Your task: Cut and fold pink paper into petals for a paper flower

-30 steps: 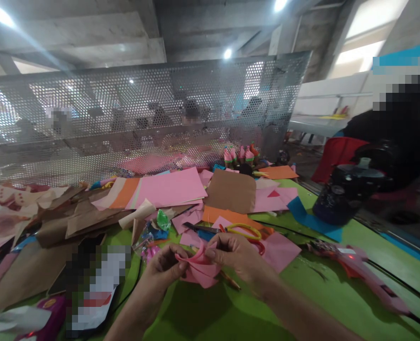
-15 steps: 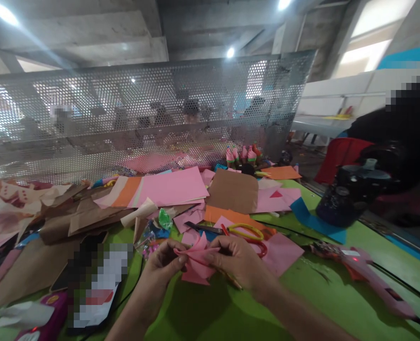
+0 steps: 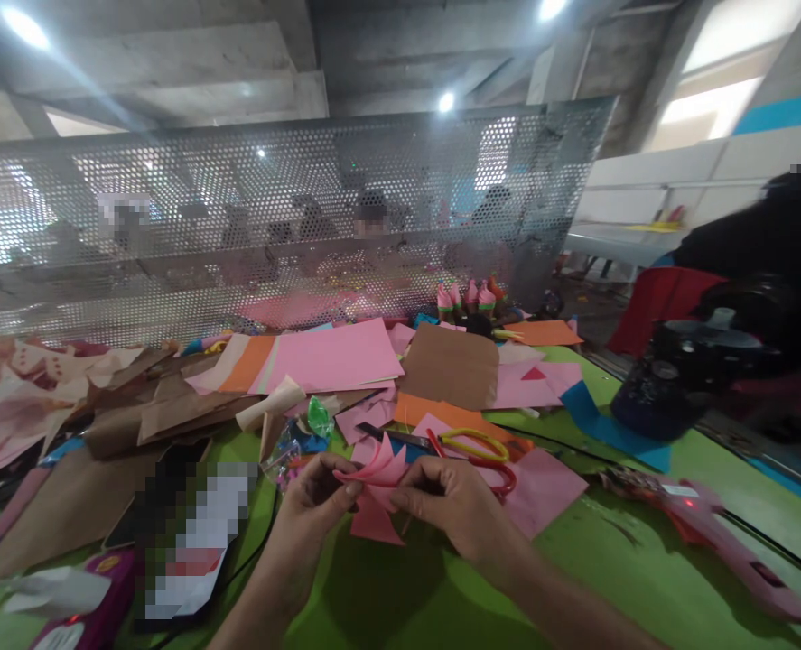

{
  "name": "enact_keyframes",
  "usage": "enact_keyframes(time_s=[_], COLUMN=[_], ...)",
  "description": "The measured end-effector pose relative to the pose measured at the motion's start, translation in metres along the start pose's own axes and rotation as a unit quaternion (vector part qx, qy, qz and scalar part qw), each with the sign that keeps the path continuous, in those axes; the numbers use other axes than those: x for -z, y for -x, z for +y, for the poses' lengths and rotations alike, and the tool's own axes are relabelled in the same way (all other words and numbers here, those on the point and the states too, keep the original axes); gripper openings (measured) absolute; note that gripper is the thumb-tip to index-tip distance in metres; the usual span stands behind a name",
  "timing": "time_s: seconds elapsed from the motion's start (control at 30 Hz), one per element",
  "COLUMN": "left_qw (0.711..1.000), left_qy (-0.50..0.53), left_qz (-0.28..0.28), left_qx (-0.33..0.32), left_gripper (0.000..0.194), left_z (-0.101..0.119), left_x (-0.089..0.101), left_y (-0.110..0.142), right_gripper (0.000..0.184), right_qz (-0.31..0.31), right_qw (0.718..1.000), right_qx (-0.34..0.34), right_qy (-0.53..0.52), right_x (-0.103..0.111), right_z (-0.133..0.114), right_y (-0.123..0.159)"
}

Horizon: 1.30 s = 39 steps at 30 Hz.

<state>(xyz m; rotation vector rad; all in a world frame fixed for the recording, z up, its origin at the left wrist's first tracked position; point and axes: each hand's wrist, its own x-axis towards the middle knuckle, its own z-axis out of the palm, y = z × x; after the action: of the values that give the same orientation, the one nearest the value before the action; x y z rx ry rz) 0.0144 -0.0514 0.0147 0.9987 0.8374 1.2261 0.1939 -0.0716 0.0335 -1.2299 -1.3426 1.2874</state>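
Observation:
A pink, pointed-petal piece of soft sheet (image 3: 377,513), felt or foam, is held up just above the green table (image 3: 576,587). My left hand (image 3: 313,506) pinches its left side between thumb and fingers. On the right, my right hand (image 3: 451,501) has thumb and fingertips closed at the piece's edge. Pointed flaps fan upward while a broader flap hangs down between the hands. Right behind lie scissors (image 3: 478,442) with yellow and red handles. A thin pencil-like stick is mostly hidden under my right hand.
A pink glue gun (image 3: 718,528) with a cord lies at right. Pink sheets (image 3: 336,357), a brown sheet (image 3: 451,366) and brown scraps (image 3: 190,402) cover the back and left. A phone (image 3: 160,487) lies front left. Beyond stands a perforated metal screen (image 3: 237,235); a black-clothed person sits right.
The pink piece has turned in my fingers, so its pointed flaps now fan upward. My right hand has shifted its grip along the edge. The view has swung slightly left.

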Motion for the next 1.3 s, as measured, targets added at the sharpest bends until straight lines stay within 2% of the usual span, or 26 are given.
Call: enact_keyframes(time_s=[0.27, 0.4, 0.53, 0.7, 0.8, 1.0, 1.3], left_qw=[1.0, 1.0, 0.999, 0.999, 0.998, 0.997, 0.998], left_qy=[-0.017, -0.024, -0.03, -0.032, -0.038, -0.036, -0.029], left_qz=[-0.012, -0.014, -0.026, -0.043, -0.055, -0.062, -0.06], left_qx=[0.002, -0.002, -0.007, -0.005, -0.003, 0.002, 0.009], left_gripper=[0.024, 0.022, 0.02, 0.019, 0.017, 0.019, 0.017], left_z=[0.0012, 0.0008, 0.0009, -0.0003, -0.0009, -0.0034, -0.0034], left_x=[-0.0006, 0.0006, 0.0013, 0.0021, 0.0028, 0.004, 0.0046], left_y=[-0.0009, -0.0009, -0.0001, -0.0001, -0.0004, -0.0005, -0.0016], right_gripper=[0.026, 0.024, 0.034, 0.044, 0.045, 0.04, 0.03], right_qz=[0.011, 0.014, 0.073, 0.024, 0.035, 0.048, 0.01], right_qw=[0.996, 0.996, 0.995, 0.998, 0.998, 0.998, 0.999], right_qx=[0.055, 0.072, 0.064, 0.017, 0.001, -0.006, 0.037], right_qy=[0.074, 0.06, 0.003, -0.051, -0.06, -0.04, -0.036], right_x=[0.0027, 0.005, 0.0086, 0.0081, 0.0077, 0.0083, 0.0079], right_z=[-0.004, -0.0064, -0.0098, -0.0093, -0.007, -0.0038, -0.0079], right_y=[0.0022, 0.0028, 0.0011, -0.0014, -0.0022, -0.0029, -0.0001])
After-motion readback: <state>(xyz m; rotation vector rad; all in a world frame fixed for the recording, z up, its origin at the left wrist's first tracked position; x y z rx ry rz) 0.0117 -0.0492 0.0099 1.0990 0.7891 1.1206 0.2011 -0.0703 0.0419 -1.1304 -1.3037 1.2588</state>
